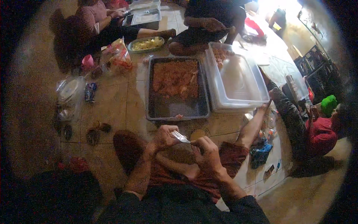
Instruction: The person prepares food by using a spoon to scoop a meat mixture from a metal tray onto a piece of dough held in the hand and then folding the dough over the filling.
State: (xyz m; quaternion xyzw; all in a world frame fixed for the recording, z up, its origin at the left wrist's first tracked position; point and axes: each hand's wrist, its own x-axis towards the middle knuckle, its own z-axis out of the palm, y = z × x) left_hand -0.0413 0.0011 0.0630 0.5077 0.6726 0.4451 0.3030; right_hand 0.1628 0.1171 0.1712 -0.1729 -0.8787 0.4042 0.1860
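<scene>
My right hand (206,149) grips a metal fork (181,137) by its handle, with the tines pointing up and to the left. Curled at the tines is my left hand (165,137); whether it holds a small piece is hidden by its fingers and the fork. Both hands are above my crossed legs. In front of them lies a dark rectangular tray (179,107), its far part covered with a reddish-brown, mince-like mixture (174,77). A small pinkish lump (179,116) sits at the tray's near edge.
Stacked translucent plastic containers (240,103), the top one with reddish pieces (219,56), stand right of the tray. Beyond are a bowl of pale yellow pieces (148,44) and a plastic bag (119,56). Several people sit around on the tiled floor. Plastic packages (70,92) lie left.
</scene>
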